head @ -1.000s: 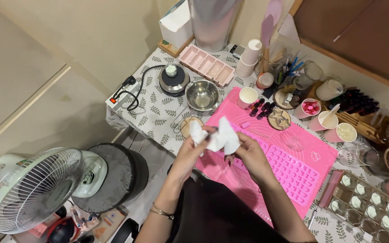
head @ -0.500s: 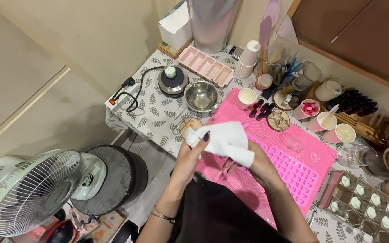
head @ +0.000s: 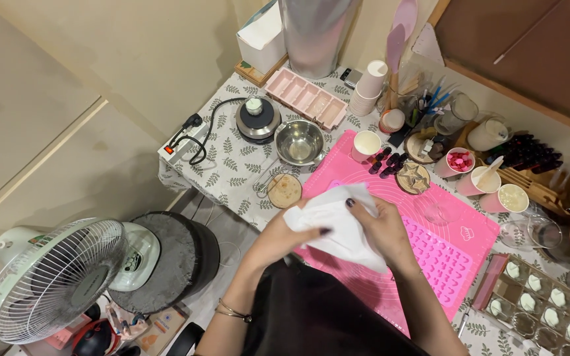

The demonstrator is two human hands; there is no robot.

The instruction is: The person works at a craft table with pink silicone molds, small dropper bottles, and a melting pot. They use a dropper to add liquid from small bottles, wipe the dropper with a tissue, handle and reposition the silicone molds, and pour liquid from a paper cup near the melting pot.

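My left hand [head: 284,238] and my right hand [head: 382,225] together hold a white tissue [head: 335,224], spread and crumpled between them, just above the near edge of a pink silicone mat [head: 430,217]. My right thumb lies on top of the tissue, my left fingers press in from the left. A pink mould with small heart cavities [head: 440,257] lies on the mat to the right of my hands.
On the leaf-patterned tablecloth stand a steel bowl [head: 299,142], a small hotplate [head: 257,118], a power strip [head: 183,142], a pink tray mould [head: 305,97], several pink cups [head: 366,145] and a tray of filled moulds [head: 542,306]. A fan [head: 51,280] and round stool [head: 173,257] stand on the floor to the left.
The tissue went from a small crumpled wad to a spread sheet, and both hands have shifted slightly right and lower with it.
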